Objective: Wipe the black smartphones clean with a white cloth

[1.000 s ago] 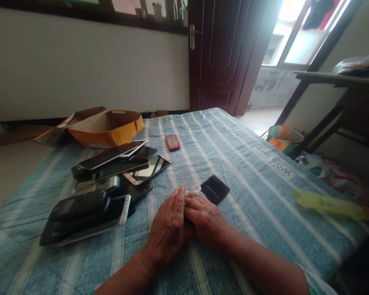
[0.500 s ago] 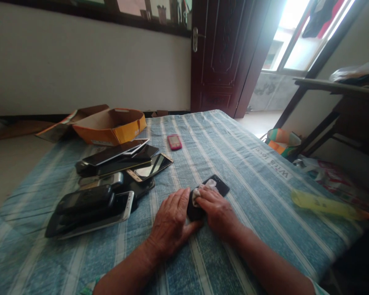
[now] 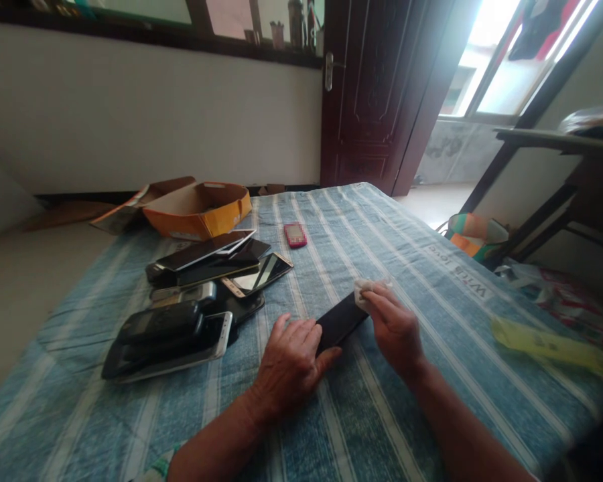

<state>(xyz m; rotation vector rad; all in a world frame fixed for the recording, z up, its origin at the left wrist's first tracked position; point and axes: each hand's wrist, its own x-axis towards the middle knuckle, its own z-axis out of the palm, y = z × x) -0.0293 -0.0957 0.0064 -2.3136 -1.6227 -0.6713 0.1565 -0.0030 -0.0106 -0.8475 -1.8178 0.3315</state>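
Observation:
A black smartphone [image 3: 342, 323] lies slantwise on the striped cloth in front of me. My left hand [image 3: 292, 348] grips its near left end, thumb on the lower edge and fingers along the upper one. At the phone's far right end, my right hand [image 3: 394, 325] presses a crumpled white tissue [image 3: 362, 294] between its fingers. The hand and tissue cover that end. To the left sits a heap of used phones: a gold-framed phone [image 3: 259, 274], a black chunky phone [image 3: 158, 323] and a silver-edged phone [image 3: 224, 335] are among them.
Behind the heap stands an open orange cardboard box [image 3: 201, 221]. A small red phone [image 3: 295, 235] lies on the blue striped tablecloth [image 3: 331, 254] farther back. A yellow plastic wrapper [image 3: 547, 345] rests near the right edge. Beyond are a dark door [image 3: 372, 100] and a side shelf [image 3: 557, 140].
My right hand has slid the tissue from the phone's middle to its far right end, baring more of the surface. My left hand keeps hold. The view has shifted slightly left.

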